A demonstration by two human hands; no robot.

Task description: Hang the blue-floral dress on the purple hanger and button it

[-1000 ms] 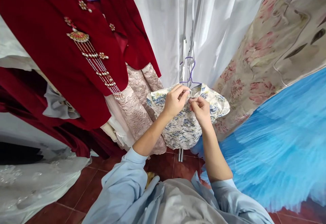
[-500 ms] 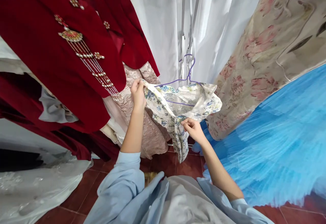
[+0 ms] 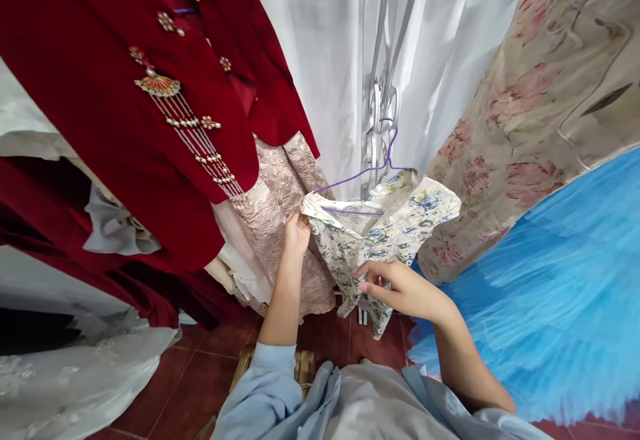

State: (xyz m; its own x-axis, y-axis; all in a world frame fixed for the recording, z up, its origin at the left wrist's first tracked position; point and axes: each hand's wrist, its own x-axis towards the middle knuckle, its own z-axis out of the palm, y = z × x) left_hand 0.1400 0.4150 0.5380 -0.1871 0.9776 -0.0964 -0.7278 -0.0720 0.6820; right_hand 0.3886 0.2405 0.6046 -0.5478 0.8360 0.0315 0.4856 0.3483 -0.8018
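Head view, looking down past my two blue sleeves (image 3: 265,387) to my two hands. My right hand (image 3: 397,287) is nearer, its fingers loosely bent, with a gap between thumb and forefinger; it sits in front of a floral top (image 3: 385,243), and I cannot tell whether the fingertips touch it. My left hand (image 3: 297,232) has its fingers closed on the left edge of that top, pinching the cloth.

The top hangs tilted from one purple hanger (image 3: 388,157), whose lower bar shows in the open neck. The hanger's hook is up among white hooks (image 3: 379,103), too crowded to count.

Below is a red tiled floor (image 3: 167,387), with some wooden slats (image 3: 305,363) partly hidden by my left sleeve. To the left hang a pink skirt (image 3: 270,227) and one red jacket (image 3: 100,107) with at least four flower clasps and one fan-shaped pendant (image 3: 159,85) trailing beads. To the right are one blue tulle skirt (image 3: 520,293) and, just above it, one beige flowered gown (image 3: 530,113). Behind everything falls a white curtain (image 3: 320,47).
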